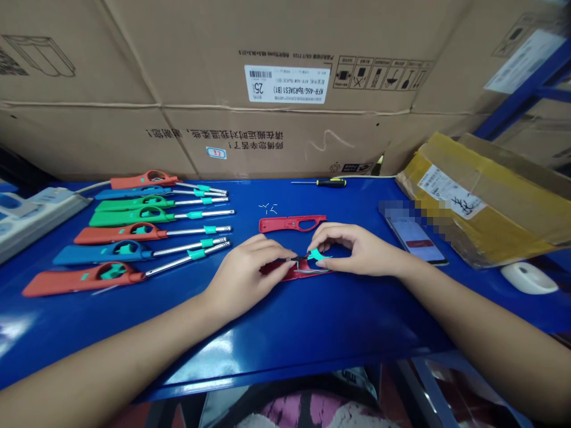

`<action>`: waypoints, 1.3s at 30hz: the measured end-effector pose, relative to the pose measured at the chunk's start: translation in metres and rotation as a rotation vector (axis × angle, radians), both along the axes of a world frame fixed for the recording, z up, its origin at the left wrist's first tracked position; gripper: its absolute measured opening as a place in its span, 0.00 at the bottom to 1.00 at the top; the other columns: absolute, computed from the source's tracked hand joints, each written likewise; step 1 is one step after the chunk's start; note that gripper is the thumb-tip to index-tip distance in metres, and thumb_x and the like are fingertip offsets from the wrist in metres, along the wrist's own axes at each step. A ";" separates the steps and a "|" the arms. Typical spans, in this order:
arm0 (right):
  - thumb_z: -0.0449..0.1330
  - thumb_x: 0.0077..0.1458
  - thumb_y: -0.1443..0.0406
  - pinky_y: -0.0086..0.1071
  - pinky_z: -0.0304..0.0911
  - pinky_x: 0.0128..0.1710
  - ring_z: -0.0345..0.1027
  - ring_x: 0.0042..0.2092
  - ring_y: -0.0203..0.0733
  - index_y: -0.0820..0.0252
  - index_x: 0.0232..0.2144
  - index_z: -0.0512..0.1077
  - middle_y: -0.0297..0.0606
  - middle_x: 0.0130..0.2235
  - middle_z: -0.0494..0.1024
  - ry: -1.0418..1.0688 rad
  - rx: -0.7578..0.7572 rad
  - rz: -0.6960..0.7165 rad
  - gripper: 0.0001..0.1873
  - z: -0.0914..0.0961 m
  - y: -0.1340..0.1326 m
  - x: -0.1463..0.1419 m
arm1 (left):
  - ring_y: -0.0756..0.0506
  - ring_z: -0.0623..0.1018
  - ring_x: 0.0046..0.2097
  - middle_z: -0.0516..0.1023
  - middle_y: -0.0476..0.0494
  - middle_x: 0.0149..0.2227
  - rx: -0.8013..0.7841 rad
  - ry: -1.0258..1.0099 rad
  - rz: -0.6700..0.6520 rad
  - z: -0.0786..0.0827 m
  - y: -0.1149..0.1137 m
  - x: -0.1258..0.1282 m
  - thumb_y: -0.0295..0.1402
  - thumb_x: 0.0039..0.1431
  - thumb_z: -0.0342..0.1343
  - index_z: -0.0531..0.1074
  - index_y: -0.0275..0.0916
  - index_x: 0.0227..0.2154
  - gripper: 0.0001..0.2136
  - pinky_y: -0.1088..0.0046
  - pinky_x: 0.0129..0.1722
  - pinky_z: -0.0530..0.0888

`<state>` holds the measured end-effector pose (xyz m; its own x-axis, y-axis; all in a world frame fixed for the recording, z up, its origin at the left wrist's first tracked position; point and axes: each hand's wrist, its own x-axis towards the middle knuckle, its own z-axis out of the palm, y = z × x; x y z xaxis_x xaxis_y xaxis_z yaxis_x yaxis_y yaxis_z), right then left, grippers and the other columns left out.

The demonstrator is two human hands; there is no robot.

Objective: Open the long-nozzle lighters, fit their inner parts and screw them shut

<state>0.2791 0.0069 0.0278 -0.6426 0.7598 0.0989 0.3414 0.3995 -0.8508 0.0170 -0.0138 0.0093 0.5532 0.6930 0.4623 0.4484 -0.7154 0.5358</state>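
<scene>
"Done?"
"Left end: we count seven lighters, seemingly complete."
"Unfinished?"
"One, centre: our left hand pinching dark part; red cover loose beyond, unfitted; open red shell below; our right hand pinching green trigger."

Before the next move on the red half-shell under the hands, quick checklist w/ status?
1. Right hand holding the green piece: ok.
2. Left hand grip on the dark part: cannot tell, fingers hide the contact.
3. Thin wires seated in the lower red half-shell: cannot tell, partly covered.
4. Other red half-shell within view: ok, just beyond the hands.
5. Screwdriver in hand: not ok, lying near the carton.
</scene>
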 end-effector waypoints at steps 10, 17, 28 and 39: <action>0.64 0.56 0.66 0.34 0.69 0.46 0.74 0.42 0.38 0.59 0.41 0.76 0.37 0.42 0.81 -0.018 -0.054 -0.017 0.09 0.007 -0.007 -0.002 | 0.46 0.79 0.39 0.84 0.45 0.37 0.006 -0.027 0.040 0.002 -0.007 0.003 0.31 0.64 0.61 0.81 0.38 0.40 0.05 0.68 0.41 0.76; 0.65 0.58 0.65 0.33 0.71 0.47 0.77 0.45 0.38 0.59 0.43 0.72 0.37 0.43 0.81 -0.040 -0.081 0.043 0.11 0.009 -0.013 -0.003 | 0.46 0.79 0.39 0.85 0.45 0.37 0.072 -0.083 0.023 -0.001 -0.007 0.004 0.30 0.62 0.63 0.81 0.37 0.39 0.04 0.69 0.40 0.77; 0.67 0.56 0.62 0.34 0.69 0.44 0.73 0.40 0.37 0.58 0.45 0.75 0.35 0.39 0.80 -0.054 -0.054 -0.023 0.15 0.001 -0.013 -0.010 | 0.47 0.79 0.39 0.85 0.44 0.37 0.078 -0.141 -0.022 -0.002 -0.006 0.007 0.27 0.61 0.64 0.81 0.36 0.39 0.05 0.70 0.41 0.77; 0.69 0.55 0.60 0.30 0.68 0.39 0.73 0.37 0.35 0.60 0.42 0.80 0.33 0.34 0.80 -0.027 0.019 -0.124 0.14 0.002 -0.018 -0.015 | 0.48 0.81 0.38 0.85 0.45 0.38 -0.051 -0.222 0.007 0.000 -0.009 0.009 0.26 0.61 0.63 0.83 0.37 0.41 0.07 0.71 0.40 0.79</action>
